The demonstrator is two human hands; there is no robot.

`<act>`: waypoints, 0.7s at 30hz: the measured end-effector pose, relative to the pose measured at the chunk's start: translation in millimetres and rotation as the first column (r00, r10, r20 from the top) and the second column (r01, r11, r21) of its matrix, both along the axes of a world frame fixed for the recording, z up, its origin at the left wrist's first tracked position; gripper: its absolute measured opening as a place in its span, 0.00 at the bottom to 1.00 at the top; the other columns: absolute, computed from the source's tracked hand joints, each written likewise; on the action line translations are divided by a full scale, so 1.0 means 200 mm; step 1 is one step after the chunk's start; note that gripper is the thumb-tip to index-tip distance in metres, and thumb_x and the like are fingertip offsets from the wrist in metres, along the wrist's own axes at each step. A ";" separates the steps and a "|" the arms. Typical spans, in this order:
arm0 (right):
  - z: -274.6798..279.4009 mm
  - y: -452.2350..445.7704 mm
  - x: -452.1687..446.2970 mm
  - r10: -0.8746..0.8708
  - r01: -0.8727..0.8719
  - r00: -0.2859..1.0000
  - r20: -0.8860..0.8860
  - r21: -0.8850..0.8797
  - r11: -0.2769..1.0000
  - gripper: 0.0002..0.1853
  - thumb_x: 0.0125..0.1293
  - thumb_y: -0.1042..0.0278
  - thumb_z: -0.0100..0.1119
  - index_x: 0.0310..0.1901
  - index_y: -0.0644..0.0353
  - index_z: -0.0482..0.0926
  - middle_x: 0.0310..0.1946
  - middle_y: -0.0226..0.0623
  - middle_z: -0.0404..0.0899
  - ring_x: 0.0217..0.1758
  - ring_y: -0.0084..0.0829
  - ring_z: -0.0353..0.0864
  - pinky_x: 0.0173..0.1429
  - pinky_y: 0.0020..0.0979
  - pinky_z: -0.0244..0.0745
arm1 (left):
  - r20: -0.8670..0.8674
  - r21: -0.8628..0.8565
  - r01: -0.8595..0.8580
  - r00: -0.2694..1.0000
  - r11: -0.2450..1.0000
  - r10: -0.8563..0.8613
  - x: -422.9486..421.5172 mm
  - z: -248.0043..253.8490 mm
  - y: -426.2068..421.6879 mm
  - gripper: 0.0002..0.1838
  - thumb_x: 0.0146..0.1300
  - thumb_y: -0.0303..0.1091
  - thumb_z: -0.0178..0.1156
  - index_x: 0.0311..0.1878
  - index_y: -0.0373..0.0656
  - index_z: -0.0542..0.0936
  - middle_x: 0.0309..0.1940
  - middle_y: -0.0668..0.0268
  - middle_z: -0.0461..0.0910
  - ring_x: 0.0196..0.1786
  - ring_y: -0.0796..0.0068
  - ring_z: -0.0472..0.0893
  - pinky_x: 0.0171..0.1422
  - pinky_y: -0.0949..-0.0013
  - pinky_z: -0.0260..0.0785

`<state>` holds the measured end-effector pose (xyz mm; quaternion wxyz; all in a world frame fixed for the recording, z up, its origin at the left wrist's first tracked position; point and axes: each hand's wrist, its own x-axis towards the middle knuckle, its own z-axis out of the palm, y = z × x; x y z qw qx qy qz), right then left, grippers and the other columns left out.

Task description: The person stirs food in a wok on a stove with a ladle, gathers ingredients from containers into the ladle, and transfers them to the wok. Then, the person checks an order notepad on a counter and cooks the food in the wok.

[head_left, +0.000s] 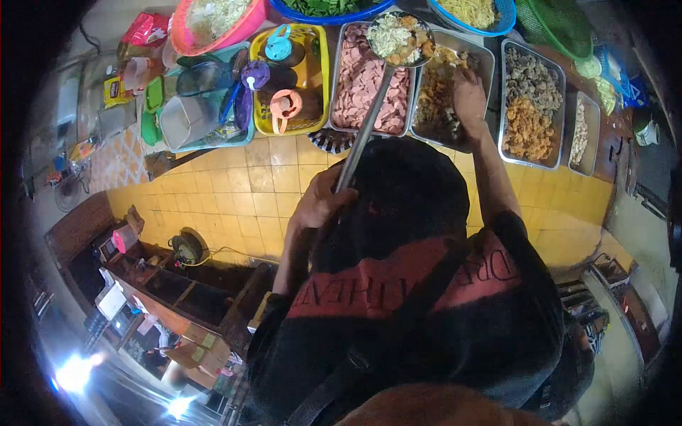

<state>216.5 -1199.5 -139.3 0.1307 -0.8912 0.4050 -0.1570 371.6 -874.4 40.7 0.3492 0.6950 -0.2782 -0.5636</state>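
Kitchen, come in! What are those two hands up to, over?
Left hand: gripping ladle. Right hand: down in tray of brownish food, grip unclear. Ladle: carrying white shreds and brown bits. Nothing visibly blocking right hand.

cam, head-worn, x1: looks fwd & steeply down from up on you. v. wide, curved edges, dk corners. close: your dk shirt [455, 348], lower ctr. mid-range: l. hand [323, 199], nr ctr; r. hand [470, 103], upper rt. farther: metal trays [484, 64], top; yellow tiles [234, 206] betw.
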 end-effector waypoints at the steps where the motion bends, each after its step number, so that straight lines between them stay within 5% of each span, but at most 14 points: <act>1: -0.01 -0.01 0.00 0.111 -0.108 0.994 0.010 -0.172 0.979 0.11 0.58 0.69 0.51 0.42 0.59 0.77 0.34 0.48 0.79 0.38 0.51 0.77 0.49 0.43 0.73 | -0.013 -0.001 -0.015 1.000 1.000 0.015 0.00 0.00 0.00 0.17 0.49 0.36 0.59 0.42 0.37 0.74 0.20 0.67 0.70 0.24 0.78 0.69 0.28 0.71 0.62; 2: -0.02 -0.01 0.00 0.221 -0.207 0.975 0.002 -0.340 0.918 0.13 0.61 0.69 0.46 0.46 0.56 0.76 0.32 0.47 0.79 0.38 0.53 0.77 0.50 0.45 0.72 | -0.026 -0.003 -0.030 0.999 1.000 0.030 -0.01 0.00 0.00 0.17 0.49 0.36 0.59 0.41 0.37 0.74 0.20 0.67 0.70 0.24 0.78 0.69 0.29 0.71 0.62; 6: -0.13 0.01 -0.06 0.252 -0.287 0.956 -0.149 -0.322 0.902 0.10 0.57 0.68 0.55 0.41 0.57 0.78 0.35 0.49 0.79 0.41 0.45 0.79 0.52 0.40 0.71 | -0.054 0.055 -0.038 0.998 0.998 0.041 -0.01 0.03 -0.02 0.16 0.47 0.39 0.57 0.36 0.36 0.73 0.24 0.68 0.70 0.30 0.77 0.68 0.35 0.70 0.61; 8: -0.22 -0.08 -0.06 0.235 -0.250 0.927 -0.293 -0.015 0.968 0.11 0.58 0.66 0.55 0.42 0.56 0.79 0.31 0.47 0.80 0.35 0.43 0.80 0.45 0.41 0.74 | -0.051 0.058 -0.022 0.998 0.998 0.025 -0.01 0.02 -0.01 0.16 0.48 0.37 0.57 0.37 0.36 0.74 0.25 0.67 0.72 0.30 0.77 0.69 0.36 0.70 0.62; 9: -0.22 -0.08 -0.06 0.238 -0.253 0.926 -0.292 -0.014 0.967 0.11 0.58 0.66 0.55 0.42 0.56 0.79 0.31 0.47 0.80 0.35 0.43 0.80 0.45 0.41 0.74 | -0.049 0.059 -0.025 0.998 0.998 0.028 -0.01 0.00 0.00 0.16 0.48 0.37 0.57 0.37 0.36 0.74 0.25 0.67 0.72 0.30 0.77 0.69 0.36 0.70 0.62; 11: -0.07 -0.06 -0.04 0.061 -0.057 0.998 -0.029 0.099 0.993 0.12 0.59 0.62 0.57 0.42 0.59 0.78 0.25 0.46 0.80 0.29 0.43 0.81 0.37 0.39 0.76 | -0.071 -0.009 -0.069 0.995 0.998 0.069 -0.03 -0.03 0.02 0.16 0.49 0.36 0.57 0.39 0.36 0.74 0.26 0.65 0.74 0.32 0.77 0.70 0.38 0.70 0.64; 14: 0.06 -0.08 0.00 -0.017 0.020 1.000 -0.015 0.234 0.972 0.14 0.60 0.60 0.58 0.42 0.59 0.78 0.25 0.46 0.80 0.29 0.44 0.81 0.31 0.38 0.75 | -0.071 -0.023 -0.057 0.996 0.998 0.056 -0.02 -0.01 0.00 0.16 0.49 0.36 0.57 0.39 0.35 0.74 0.27 0.64 0.75 0.31 0.76 0.71 0.39 0.70 0.65; 15: 0.13 -0.06 0.01 -0.020 -0.023 0.979 0.204 0.206 0.978 0.15 0.60 0.59 0.59 0.42 0.60 0.78 0.27 0.45 0.80 0.33 0.43 0.82 0.34 0.36 0.76 | -0.074 -0.020 -0.056 0.996 0.998 0.055 -0.01 0.00 -0.01 0.16 0.49 0.36 0.57 0.39 0.35 0.74 0.27 0.64 0.75 0.31 0.76 0.71 0.39 0.70 0.65; 16: 0.13 -0.07 0.00 -0.022 -0.022 0.979 0.201 0.209 0.978 0.15 0.60 0.59 0.59 0.42 0.60 0.78 0.27 0.45 0.80 0.33 0.43 0.82 0.34 0.36 0.76 | -0.029 0.001 -0.021 0.999 1.000 0.021 0.00 0.01 -0.01 0.23 0.48 0.36 0.58 0.47 0.35 0.73 0.27 0.63 0.75 0.31 0.74 0.72 0.39 0.69 0.65; 18: 0.13 -0.11 -0.05 0.071 -0.099 0.983 0.172 0.162 0.982 0.15 0.60 0.59 0.58 0.43 0.59 0.79 0.30 0.45 0.81 0.34 0.43 0.82 0.35 0.35 0.76 | 0.015 0.025 0.014 1.000 1.000 -0.014 0.00 0.01 -0.01 0.30 0.47 0.37 0.59 0.56 0.36 0.71 0.28 0.62 0.75 0.31 0.72 0.74 0.39 0.68 0.66; 19: 0.13 -0.12 -0.09 0.186 -0.177 0.982 -0.029 0.196 0.965 0.18 0.60 0.61 0.56 0.50 0.59 0.74 0.34 0.48 0.80 0.34 0.44 0.81 0.35 0.35 0.76 | 0.008 0.019 -0.005 1.000 1.000 0.005 0.00 0.00 -0.01 0.23 0.47 0.36 0.58 0.47 0.35 0.73 0.27 0.64 0.75 0.30 0.74 0.72 0.37 0.69 0.65; 20: 0.09 -0.11 -0.13 0.185 -0.176 0.982 -0.029 0.196 0.965 0.18 0.60 0.61 0.56 0.50 0.59 0.74 0.34 0.48 0.80 0.34 0.44 0.81 0.35 0.35 0.76 | 0.001 0.012 -0.022 1.000 1.000 0.022 0.00 0.00 -0.01 0.17 0.47 0.36 0.58 0.38 0.35 0.74 0.26 0.66 0.74 0.29 0.75 0.71 0.36 0.70 0.64; 21: 0.05 -0.07 -0.18 0.297 -0.266 0.929 -0.219 0.158 0.951 0.20 0.61 0.62 0.53 0.54 0.58 0.70 0.38 0.48 0.79 0.32 0.42 0.81 0.35 0.34 0.76 | -0.001 0.013 -0.021 1.000 1.000 0.021 0.00 0.00 -0.01 0.17 0.47 0.36 0.58 0.38 0.35 0.74 0.26 0.66 0.74 0.29 0.75 0.71 0.36 0.70 0.64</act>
